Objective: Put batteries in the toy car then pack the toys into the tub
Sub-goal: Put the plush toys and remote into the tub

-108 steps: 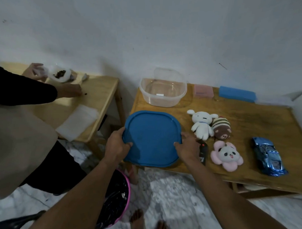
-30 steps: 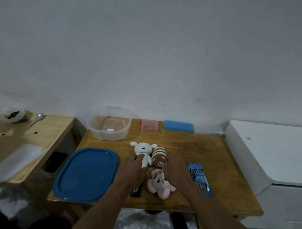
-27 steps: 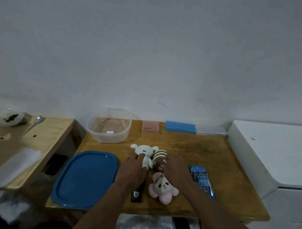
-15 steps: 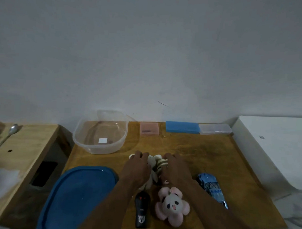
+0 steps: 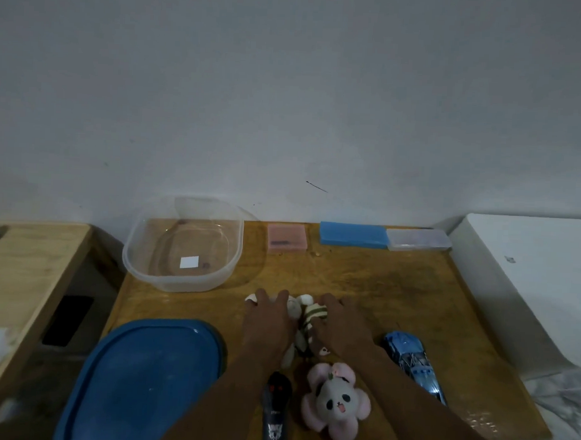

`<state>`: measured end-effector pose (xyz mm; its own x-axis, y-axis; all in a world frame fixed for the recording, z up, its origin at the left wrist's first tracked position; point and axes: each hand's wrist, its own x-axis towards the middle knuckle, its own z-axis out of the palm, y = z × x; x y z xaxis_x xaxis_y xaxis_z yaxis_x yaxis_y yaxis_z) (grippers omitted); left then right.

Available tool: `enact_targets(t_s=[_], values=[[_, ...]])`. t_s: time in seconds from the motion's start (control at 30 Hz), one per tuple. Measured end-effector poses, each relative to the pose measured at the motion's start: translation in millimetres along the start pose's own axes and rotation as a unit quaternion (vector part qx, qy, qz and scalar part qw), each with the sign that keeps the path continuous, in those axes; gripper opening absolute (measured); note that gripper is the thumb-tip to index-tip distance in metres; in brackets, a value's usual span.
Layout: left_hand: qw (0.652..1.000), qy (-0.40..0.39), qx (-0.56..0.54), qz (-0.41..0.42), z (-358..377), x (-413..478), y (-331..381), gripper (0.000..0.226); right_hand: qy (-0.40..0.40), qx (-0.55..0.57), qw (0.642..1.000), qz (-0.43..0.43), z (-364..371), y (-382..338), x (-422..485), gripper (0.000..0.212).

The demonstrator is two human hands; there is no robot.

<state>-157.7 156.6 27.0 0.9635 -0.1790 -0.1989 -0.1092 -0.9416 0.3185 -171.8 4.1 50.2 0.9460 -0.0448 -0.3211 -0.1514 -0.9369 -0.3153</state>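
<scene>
Both moved up: left grip (image 5: 269, 321) curls round white bunny (image 5: 292, 313), right grip (image 5: 341, 330) round striped bear (image 5: 315, 311), 5 o'clock of tub (image 5: 188, 283). Packing likely begins; toy car (image 5: 412, 362) waits.

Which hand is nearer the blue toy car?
Right. The right hand sits just left of the blue toy car; left hand is farther left, on the white plush rabbit.

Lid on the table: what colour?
The lid is plain blue, seen best in the head view.
</scene>
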Motion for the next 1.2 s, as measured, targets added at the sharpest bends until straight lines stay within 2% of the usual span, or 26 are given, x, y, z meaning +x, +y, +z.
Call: enact_targets(t_s=[0.2, 0.3, 0.53, 0.7, 0.9, 1.2], values=[[0.999, -0.007, 0.008, -0.051, 3.7, 1.2, 13.9, 0.046, -0.013, 0.040, 0.999, -0.015, 4.5, 5.4, -3.8, 0.056], [0.998, -0.004, 0.007, -0.065, 2.2, 2.6, 19.5, 0.047, -0.016, 0.044, 0.998, -0.040, 1.2, 9.6, -2.6, 0.048], [0.996, 0.017, -0.039, -0.075, 5.7, 6.8, 19.6, 0.048, -0.035, 0.017, 0.999, -0.026, 10.2, -0.8, 9.3, 0.031], [0.989, 0.035, -0.121, -0.081, 0.1, 4.3, 13.4, 0.047, -0.014, 0.106, 0.994, -0.025, 2.3, 10.7, 5.5, 0.042], [0.987, 0.080, -0.110, -0.085, -37.8, -2.3, 6.2, 0.051, 0.002, 0.125, 0.991, -0.038, -23.1, 1.1, 18.1, 0.056], [0.976, 0.171, -0.093, -0.099, -106.5, -15.1, -33.9, 0.054, 0.061, 0.150, 0.980, -0.113, -56.5, -68.4, 27.0, 0.055]])
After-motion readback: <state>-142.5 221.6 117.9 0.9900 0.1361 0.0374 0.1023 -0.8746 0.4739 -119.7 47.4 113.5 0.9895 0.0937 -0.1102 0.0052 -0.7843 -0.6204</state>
